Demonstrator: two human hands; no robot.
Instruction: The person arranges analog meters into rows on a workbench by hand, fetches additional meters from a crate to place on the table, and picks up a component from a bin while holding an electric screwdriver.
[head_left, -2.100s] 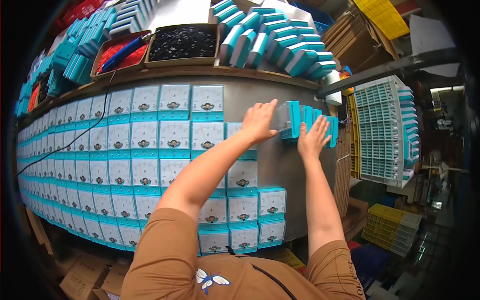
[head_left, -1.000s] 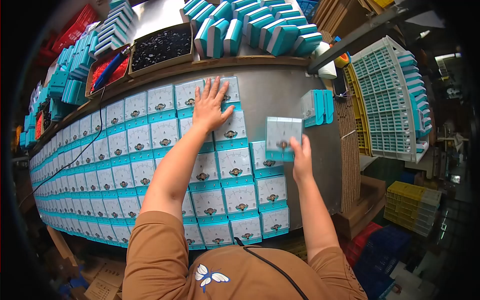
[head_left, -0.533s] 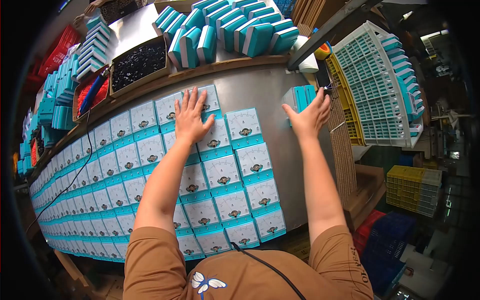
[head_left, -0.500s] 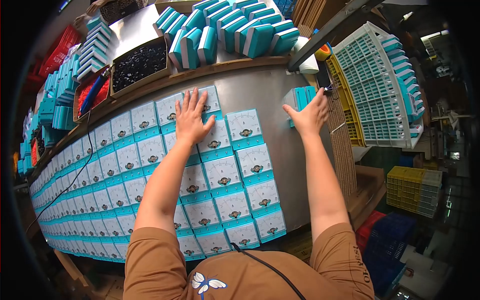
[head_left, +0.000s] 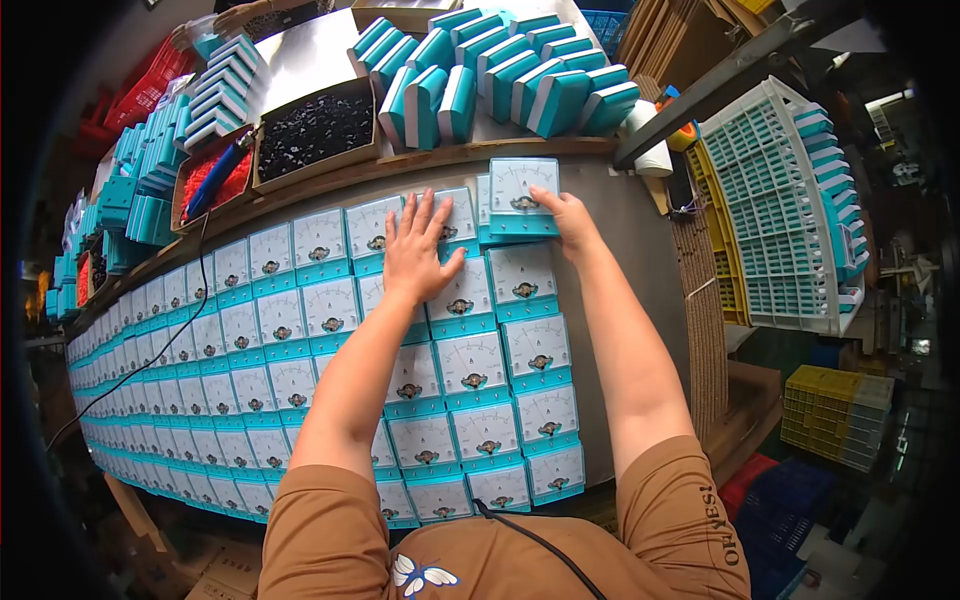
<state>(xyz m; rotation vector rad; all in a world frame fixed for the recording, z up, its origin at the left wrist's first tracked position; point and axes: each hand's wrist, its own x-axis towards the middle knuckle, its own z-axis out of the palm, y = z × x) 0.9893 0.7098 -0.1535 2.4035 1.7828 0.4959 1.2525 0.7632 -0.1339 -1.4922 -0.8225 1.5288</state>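
My right hand (head_left: 568,222) grips a teal-and-white panel meter (head_left: 520,180) by its right side, thumb on the face near the dark centre piece. The face carries a printed scale and a letter A. This meter overlaps another meter (head_left: 484,205) at the far end of the rightmost column, so part of that one is hidden. My left hand (head_left: 415,255) lies flat with fingers spread over the neighbouring meters (head_left: 460,215), palm down. Rows of similar meters (head_left: 475,360) stand edge to edge across the metal tabletop (head_left: 625,300).
Behind a wooden ledge (head_left: 420,160) are teal cases (head_left: 560,100), a box of black parts (head_left: 315,135) and a tray of red parts (head_left: 205,175) with a blue-handled tool (head_left: 215,180). White crates (head_left: 770,210) stand right. Another person's hand (head_left: 240,15) shows top left.
My right hand has moved left from the bare right side, bringing the meters there to the end of the rightmost column. My left hand remains spread on the meters. The view has shifted slightly.
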